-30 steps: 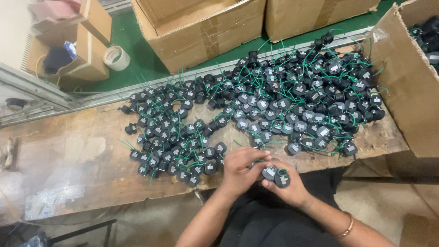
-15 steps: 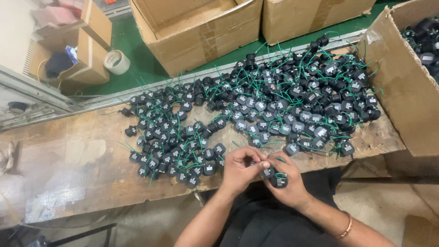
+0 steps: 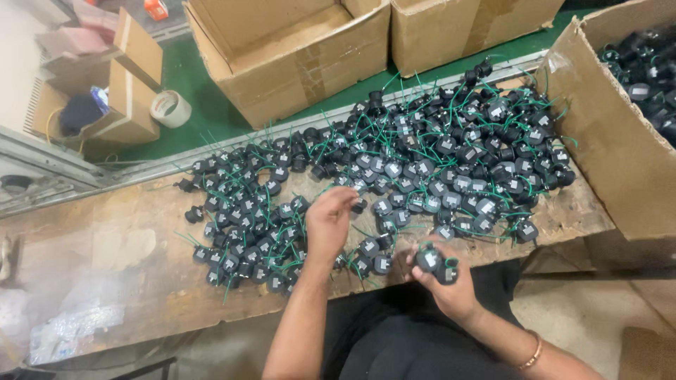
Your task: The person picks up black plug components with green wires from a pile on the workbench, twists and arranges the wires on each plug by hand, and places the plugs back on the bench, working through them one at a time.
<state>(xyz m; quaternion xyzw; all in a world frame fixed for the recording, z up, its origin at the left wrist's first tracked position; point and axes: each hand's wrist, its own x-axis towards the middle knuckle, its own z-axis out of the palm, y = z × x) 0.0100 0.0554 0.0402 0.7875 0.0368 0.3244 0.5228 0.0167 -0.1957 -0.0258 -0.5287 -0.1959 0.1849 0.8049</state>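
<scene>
A large heap of small black round parts with green wires (image 3: pixel 422 162) covers the worn wooden bench (image 3: pixel 127 274). My right hand (image 3: pixel 440 281) is near the bench's front edge, closed around two of these black parts (image 3: pixel 435 264). My left hand (image 3: pixel 329 218) reaches out over the pile, its fingers pinched on a black part with a green wire (image 3: pixel 352 190) at the pile's near side. A smaller group of the same parts (image 3: pixel 246 232) lies to the left of that hand.
An open cardboard box (image 3: pixel 620 119) holding more black parts stands at the right. More cardboard boxes (image 3: pixel 296 49) sit beyond the bench on a green floor, with a tape roll (image 3: pixel 169 109). A clear plastic bag (image 3: pixel 63 324) lies at the bench's left.
My hands, together at the bench's front edge before, have separated. The left hand has moved up and left into the pile; the right hand stays low with its parts.
</scene>
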